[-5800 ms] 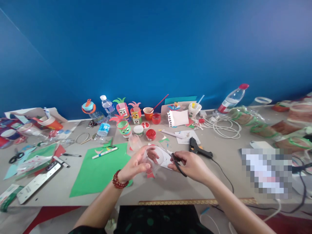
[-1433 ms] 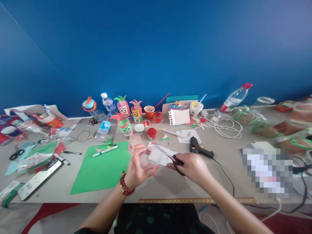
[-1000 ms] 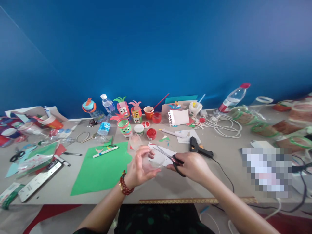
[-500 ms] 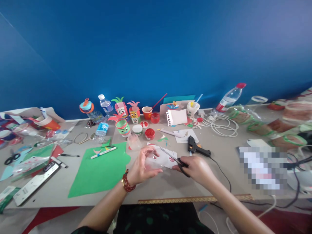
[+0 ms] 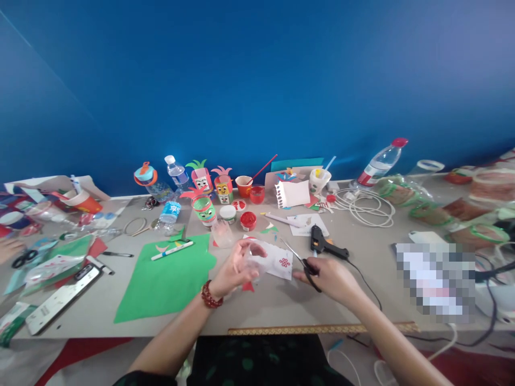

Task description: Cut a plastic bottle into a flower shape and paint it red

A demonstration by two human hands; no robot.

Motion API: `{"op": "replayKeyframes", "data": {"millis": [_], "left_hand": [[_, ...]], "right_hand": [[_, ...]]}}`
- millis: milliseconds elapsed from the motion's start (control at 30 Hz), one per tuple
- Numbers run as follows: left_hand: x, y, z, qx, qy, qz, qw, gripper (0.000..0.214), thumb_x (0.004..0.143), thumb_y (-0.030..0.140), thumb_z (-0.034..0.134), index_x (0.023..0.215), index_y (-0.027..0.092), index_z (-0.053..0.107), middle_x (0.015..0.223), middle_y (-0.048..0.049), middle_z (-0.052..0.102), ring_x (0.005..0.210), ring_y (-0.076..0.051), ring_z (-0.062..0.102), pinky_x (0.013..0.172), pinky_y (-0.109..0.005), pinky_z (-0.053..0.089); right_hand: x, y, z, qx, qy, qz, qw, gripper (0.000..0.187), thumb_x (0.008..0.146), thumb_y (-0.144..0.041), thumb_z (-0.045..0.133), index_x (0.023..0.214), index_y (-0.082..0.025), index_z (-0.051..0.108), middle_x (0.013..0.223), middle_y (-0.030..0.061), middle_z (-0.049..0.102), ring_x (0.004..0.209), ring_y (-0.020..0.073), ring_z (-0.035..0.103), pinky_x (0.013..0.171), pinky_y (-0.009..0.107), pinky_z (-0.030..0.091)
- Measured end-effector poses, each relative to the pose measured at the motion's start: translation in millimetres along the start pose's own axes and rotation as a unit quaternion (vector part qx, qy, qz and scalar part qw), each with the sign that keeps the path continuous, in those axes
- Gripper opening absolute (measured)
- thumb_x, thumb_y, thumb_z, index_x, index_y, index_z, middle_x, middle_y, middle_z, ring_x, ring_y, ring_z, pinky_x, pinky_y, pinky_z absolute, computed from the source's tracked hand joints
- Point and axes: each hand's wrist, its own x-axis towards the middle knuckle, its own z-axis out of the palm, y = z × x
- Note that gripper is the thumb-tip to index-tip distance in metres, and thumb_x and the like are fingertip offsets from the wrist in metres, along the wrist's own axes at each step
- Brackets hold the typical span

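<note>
My left hand (image 5: 233, 272) is curled around a clear plastic piece (image 5: 255, 264), which looks like part of a cut bottle; its see-through edges are hard to make out. In my right hand (image 5: 332, 277) are black-handled scissors (image 5: 293, 250), their blades pointing up and left, apart from the plastic. A white paper (image 5: 277, 258) with a red knot print lies on the table between and beyond the hands. Left of my left hand stands a cloudy plastic cup piece (image 5: 222, 234). A red scrap (image 5: 248, 287) shows just below the plastic.
A green sheet (image 5: 164, 284) with a marker lies left. Beyond stand a green-faced cup (image 5: 204, 209), a red paint jar (image 5: 248, 220) and bottles. A glue gun (image 5: 324, 244) with a cord lies right, near a coiled white cable (image 5: 364, 208). Another person's hand (image 5: 10, 248) shows far left.
My right hand has moved the scissors right, away from the plastic in my left hand. The red-printed paper now shows more fully, and another person's hand has appeared at the far left.
</note>
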Motion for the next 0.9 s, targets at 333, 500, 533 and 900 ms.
{"op": "replayKeyframes", "data": {"millis": [333, 500, 533, 900], "left_hand": [[-6.2, 23.9, 5.3, -0.145, -0.002, -0.061, 0.988, 0.055, 0.079, 0.049, 0.07, 0.127, 0.025, 0.057, 0.117, -0.0119, 0.056, 0.105, -0.029, 0.056, 0.076, -0.043, 0.058], [-9.0, 18.8, 1.5, -0.149, -0.006, -0.05, 0.988, 0.061, 0.076, 0.048, 0.075, 0.13, 0.025, 0.055, 0.115, -0.0106, 0.055, 0.102, -0.025, 0.055, 0.075, -0.039, 0.057], [-9.2, 17.3, 0.2, -0.144, -0.007, -0.05, 0.988, 0.063, 0.075, 0.046, 0.078, 0.129, 0.025, 0.054, 0.115, -0.0103, 0.055, 0.102, -0.025, 0.056, 0.075, -0.038, 0.057], [-9.4, 14.1, -4.4, -0.13, -0.004, -0.055, 0.99, 0.056, 0.075, 0.037, 0.082, 0.118, 0.026, 0.048, 0.117, -0.0081, 0.055, 0.105, -0.025, 0.061, 0.075, -0.036, 0.059]], "right_hand": [[10.8, -15.5, -10.3, 0.095, -0.056, -0.029, 0.993, 0.04, 0.083, -0.061, 0.057, 0.078, -0.022, 0.062, 0.069, 0.0038, 0.066, 0.061, 0.0191, 0.057, 0.054, 0.027, 0.032], [8.9, -33.6, -18.0, 0.102, -0.056, -0.069, 0.991, 0.041, 0.083, -0.061, 0.059, 0.071, -0.022, 0.058, 0.065, 0.001, 0.063, 0.059, 0.0174, 0.055, 0.053, 0.026, 0.03], [7.6, -37.3, -20.8, 0.098, -0.057, -0.075, 0.991, 0.039, 0.082, -0.06, 0.06, 0.071, -0.022, 0.059, 0.065, 0.001, 0.063, 0.06, 0.0173, 0.055, 0.053, 0.026, 0.029], [5.0, -55.1, -35.3, 0.03, -0.046, -0.076, 0.996, 0.034, 0.081, -0.056, 0.062, 0.073, -0.023, 0.063, 0.071, 0.0038, 0.07, 0.066, 0.0208, 0.064, 0.056, 0.028, 0.03]]}}
